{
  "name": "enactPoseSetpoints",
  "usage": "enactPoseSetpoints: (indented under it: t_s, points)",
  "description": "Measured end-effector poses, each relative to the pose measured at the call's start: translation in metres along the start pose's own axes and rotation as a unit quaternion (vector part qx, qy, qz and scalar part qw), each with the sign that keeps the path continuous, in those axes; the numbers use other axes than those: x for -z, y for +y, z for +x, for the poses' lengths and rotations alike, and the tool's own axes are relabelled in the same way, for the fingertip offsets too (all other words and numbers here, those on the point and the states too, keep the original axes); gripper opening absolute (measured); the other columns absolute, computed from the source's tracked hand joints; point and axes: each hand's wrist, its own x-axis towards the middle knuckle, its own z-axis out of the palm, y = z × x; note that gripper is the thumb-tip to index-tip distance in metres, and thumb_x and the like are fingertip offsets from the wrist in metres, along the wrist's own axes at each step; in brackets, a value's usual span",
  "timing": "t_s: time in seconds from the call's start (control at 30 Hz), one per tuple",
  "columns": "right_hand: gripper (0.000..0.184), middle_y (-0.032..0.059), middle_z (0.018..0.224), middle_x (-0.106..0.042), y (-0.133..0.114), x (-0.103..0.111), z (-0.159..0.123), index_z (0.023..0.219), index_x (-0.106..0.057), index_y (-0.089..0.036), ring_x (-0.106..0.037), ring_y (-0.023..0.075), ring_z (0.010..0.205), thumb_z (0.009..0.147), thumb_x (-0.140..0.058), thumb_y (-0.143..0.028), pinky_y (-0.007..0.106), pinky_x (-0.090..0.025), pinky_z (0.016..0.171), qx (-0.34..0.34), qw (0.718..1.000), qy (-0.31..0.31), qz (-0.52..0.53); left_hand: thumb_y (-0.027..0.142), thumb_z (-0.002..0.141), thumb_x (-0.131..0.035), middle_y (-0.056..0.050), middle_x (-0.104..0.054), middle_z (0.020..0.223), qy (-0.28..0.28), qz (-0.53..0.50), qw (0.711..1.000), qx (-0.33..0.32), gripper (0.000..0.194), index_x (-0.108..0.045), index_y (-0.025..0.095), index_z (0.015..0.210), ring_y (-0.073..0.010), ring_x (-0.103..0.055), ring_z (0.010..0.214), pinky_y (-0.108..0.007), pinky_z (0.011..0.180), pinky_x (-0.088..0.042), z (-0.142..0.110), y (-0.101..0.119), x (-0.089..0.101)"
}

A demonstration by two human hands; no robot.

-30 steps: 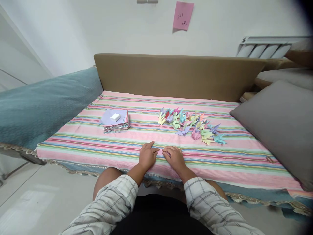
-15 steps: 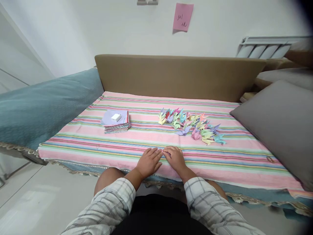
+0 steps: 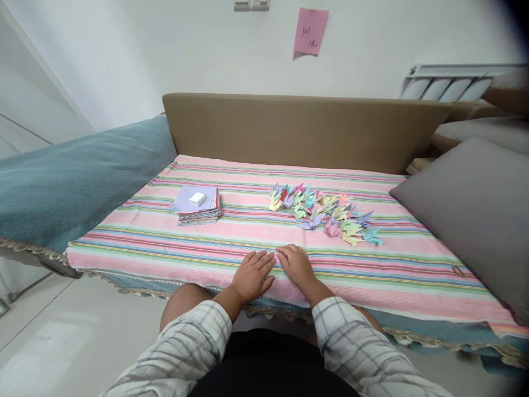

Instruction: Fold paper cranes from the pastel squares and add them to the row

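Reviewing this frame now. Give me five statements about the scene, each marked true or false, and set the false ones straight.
1. A small white block rests on the paper stack. True.
2. The paper cranes lie farther from the person than the left hand and right hand do. True.
3. The paper stack lies to the right of the paper cranes. False: it lies to their left.
4. A pink note is on the wall above the backrest. True.
5. The left hand grips the white block. False: the left hand is palm down beside the right hand, apart from the block.
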Motion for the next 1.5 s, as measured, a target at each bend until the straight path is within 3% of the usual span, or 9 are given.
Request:
enactPoseSetpoints:
  t_s: [0.13,0.43,0.73,0.93,1.33,1.5]
  points:
    - [0.021,0.006,0.088,-0.064,-0.003,-0.004,0.002,0.098,-0.069,-0.026,-0.054,0.0198,0.085,0.087,-0.052,-0.03,0.032,-0.038,0.077,-0.004,0.999,0.022,-0.049,0.037,0.086,-0.048,-0.008,-0.049,0.136,0.005,-0.003,1.0,0.002,0.047,-0.048,0.022,0.131,-0.0261,-0.042,0.124,-0.047,0.104,-0.03,0.0,0.001,0.001]
    - [0.015,0.0037,0.092,-0.063,-0.008,-0.003,-0.005,0.091,-0.067,-0.024,-0.05,0.0194,0.089,0.088,-0.053,-0.029,0.033,-0.032,0.081,0.035,0.996,0.059,-0.055,0.039,0.085,-0.049,-0.01,-0.038,0.144,0.018,0.023,0.999,0.013,0.045,-0.052,0.022,0.127,-0.03,-0.042,0.119,-0.047,0.098,-0.035,-0.001,0.002,0.003]
    - [0.015,0.0031,0.093,-0.065,0.0,0.0,-0.012,0.093,-0.065,-0.024,-0.053,0.0182,0.09,0.088,-0.052,-0.03,0.034,-0.029,0.084,0.065,0.996,0.047,-0.026,0.039,0.084,-0.052,-0.009,-0.052,0.13,0.031,0.003,0.999,0.014,0.045,-0.052,0.026,0.127,-0.0281,-0.044,0.117,-0.048,0.098,-0.033,-0.002,0.001,0.001]
    - [0.018,0.0034,0.089,-0.065,0.003,-0.001,-0.012,0.09,-0.066,-0.023,-0.055,0.0178,0.088,0.089,-0.051,-0.031,0.032,-0.032,0.081,0.042,0.998,0.041,-0.009,0.039,0.084,-0.051,-0.008,-0.055,0.128,0.038,-0.018,0.999,0.014,0.041,-0.055,0.025,0.123,-0.0256,-0.048,0.113,-0.046,0.1,-0.033,-0.002,0.0,0.002]
    - [0.02,0.0034,0.086,-0.062,0.01,0.0,-0.016,0.093,-0.07,-0.026,-0.052,0.017,0.084,0.09,-0.05,-0.032,0.03,-0.035,0.078,0.104,0.994,0.033,-0.019,0.038,0.081,-0.054,-0.01,-0.058,0.124,0.053,-0.04,0.997,0.036,0.034,-0.06,0.02,0.109,-0.0253,-0.05,0.112,-0.047,0.102,-0.031,-0.001,0.0,0.002]
    - [0.022,0.0034,0.087,-0.062,0.009,0.004,-0.019,0.099,-0.069,-0.027,-0.051,0.0167,0.085,0.091,-0.049,-0.03,0.03,-0.036,0.078,0.123,0.991,0.028,-0.039,0.039,0.083,-0.051,-0.01,-0.054,0.129,0.034,-0.021,0.999,0.027,0.041,-0.055,0.023,0.121,-0.0266,-0.049,0.114,-0.049,0.102,-0.03,-0.001,0.001,0.003]
